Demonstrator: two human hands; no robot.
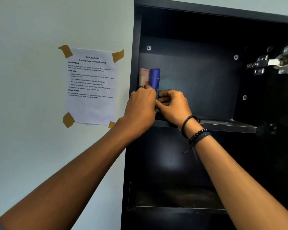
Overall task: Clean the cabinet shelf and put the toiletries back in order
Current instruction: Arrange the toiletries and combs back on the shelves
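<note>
While both hands reach up, blue can (154,78) stands upright, black shelf (223,124) under it. Pink pack (144,77) just left of blue can, touching it. Right hand (173,103) on right of blue can, fingers curled round its low part. Left hand (140,103) on left of blue can, fingers bent; cannot tell what it grips. Hands touch in front of blue can. Taped paper (91,87) on wall, well left of blue can. Shiny hinge (273,61) far right of blue can, higher up.
</note>
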